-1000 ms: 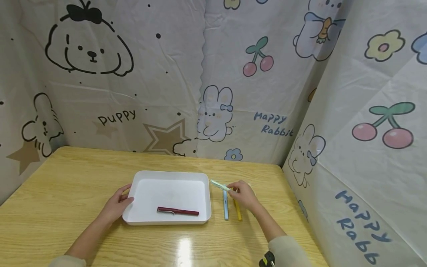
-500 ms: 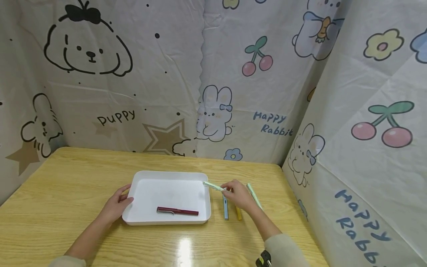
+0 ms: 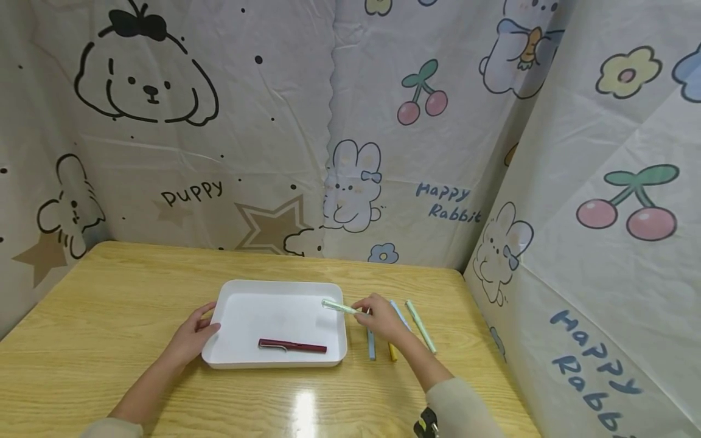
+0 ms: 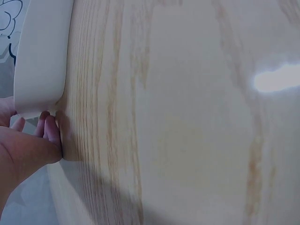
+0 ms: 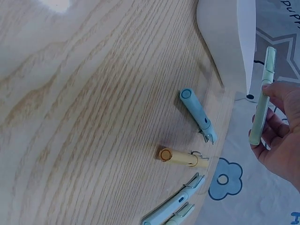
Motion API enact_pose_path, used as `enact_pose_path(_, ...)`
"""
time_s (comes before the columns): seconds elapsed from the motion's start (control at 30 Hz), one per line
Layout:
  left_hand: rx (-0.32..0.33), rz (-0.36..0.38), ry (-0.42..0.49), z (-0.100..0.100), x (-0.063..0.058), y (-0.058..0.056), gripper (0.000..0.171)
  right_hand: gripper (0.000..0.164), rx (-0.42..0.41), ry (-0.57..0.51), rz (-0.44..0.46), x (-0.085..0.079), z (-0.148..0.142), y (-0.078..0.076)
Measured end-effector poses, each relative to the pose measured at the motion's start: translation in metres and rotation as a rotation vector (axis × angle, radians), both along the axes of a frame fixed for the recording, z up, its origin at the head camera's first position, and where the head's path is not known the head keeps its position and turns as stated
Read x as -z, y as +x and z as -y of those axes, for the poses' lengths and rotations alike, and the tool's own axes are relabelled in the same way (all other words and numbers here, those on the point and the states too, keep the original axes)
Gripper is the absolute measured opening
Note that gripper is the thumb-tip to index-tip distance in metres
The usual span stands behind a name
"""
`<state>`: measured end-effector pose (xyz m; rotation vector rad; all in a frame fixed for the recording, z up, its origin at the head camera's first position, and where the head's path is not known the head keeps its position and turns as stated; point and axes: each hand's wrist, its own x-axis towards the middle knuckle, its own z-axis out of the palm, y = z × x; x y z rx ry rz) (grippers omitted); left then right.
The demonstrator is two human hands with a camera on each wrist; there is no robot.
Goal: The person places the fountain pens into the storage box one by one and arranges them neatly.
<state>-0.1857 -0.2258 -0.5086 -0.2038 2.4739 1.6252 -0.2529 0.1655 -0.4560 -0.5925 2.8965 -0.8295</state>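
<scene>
My right hand point(image 3: 380, 316) pinches a pale green pen point(image 3: 336, 306) between thumb and fingers, and the pen's far end is over the right side of a white tray point(image 3: 274, 366). In the right wrist view that pen point(image 5: 262, 110) is raised above the table, its clip toward the far end. Inside the tray, a dark red pen point(image 3: 292, 347) lies near the front wall. My left hand point(image 3: 191, 334) grips the tray's left edge; in the left wrist view its fingers curl at the tray's corner, partly hidden by the wall.
Right of the tray on the wooden table point(image 3: 263, 404) lie a blue pen point(image 3: 372, 347), a yellow pen point(image 3: 392, 353), a second blue pen point(image 3: 400, 314) and another green pen point(image 3: 421, 328). My right arm partly covers some. A printed curtain point(image 3: 296, 140) stands behind and beside the table.
My right hand has moved left with the green pen, bringing its end from outside the tray's right rim to over the tray. My left hand and the dark red pen have stayed put.
</scene>
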Motion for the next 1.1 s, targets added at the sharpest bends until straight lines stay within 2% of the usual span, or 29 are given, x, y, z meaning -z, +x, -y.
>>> enact_pose_path(0.13, -0.003, 0.000, 0.006, 0.000, 0.002, -0.001, 0.061, 0.022, -0.019, 0.014, -0.009, 0.000, 0.005, 0.000)
enact_pose_path(0.37, 0.000, -0.004, 0.009, 0.000, 0.003, -0.002, 0.061, 0.020, -0.061, -0.034, 0.000, 0.000, 0.014, -0.001)
enact_pose_path(0.67, 0.003, -0.002, 0.011, 0.001, 0.004, -0.002, 0.061, 0.020, -0.089, 0.017, -0.028, -0.001, 0.031, -0.002)
enact_pose_path(1.1, -0.002, -0.002, 0.022, 0.000, 0.003, -0.002, 0.060, 0.018, -0.153, 0.010, -0.025, 0.001, 0.053, -0.001)
